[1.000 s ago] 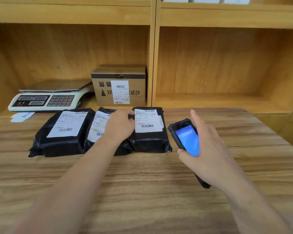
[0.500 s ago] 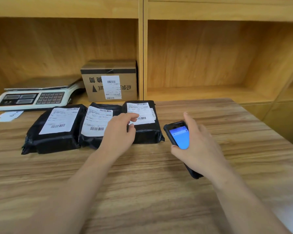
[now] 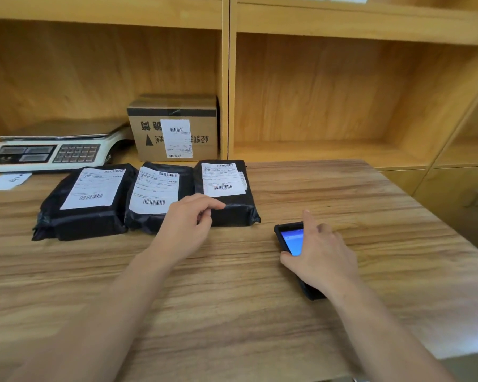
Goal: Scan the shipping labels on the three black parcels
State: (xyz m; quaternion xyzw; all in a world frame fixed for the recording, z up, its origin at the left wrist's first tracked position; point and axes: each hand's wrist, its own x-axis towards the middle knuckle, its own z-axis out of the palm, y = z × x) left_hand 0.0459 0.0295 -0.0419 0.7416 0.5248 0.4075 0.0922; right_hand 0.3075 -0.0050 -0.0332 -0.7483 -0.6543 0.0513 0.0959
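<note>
Three black parcels lie side by side at the back of the wooden table, each with a white shipping label on top: the left parcel (image 3: 80,205), the middle parcel (image 3: 156,197) and the right parcel (image 3: 226,191). My left hand (image 3: 188,224) hovers at the near edge of the middle and right parcels, fingers loosely bent, index tip at the right parcel's front edge, holding nothing. My right hand (image 3: 319,257) grips a black handheld scanner (image 3: 291,238) with a lit blue screen, held low over the table to the right of the parcels.
A white weighing scale (image 3: 50,151) and a labelled cardboard box (image 3: 174,128) stand on the shelf behind the parcels. A paper slip (image 3: 7,181) lies at far left. Wooden shelving (image 3: 329,106) rises behind the table (image 3: 232,312).
My left hand has drawn back off the parcels toward me. My right hand has lowered the scanner toward the table, away from the labels.
</note>
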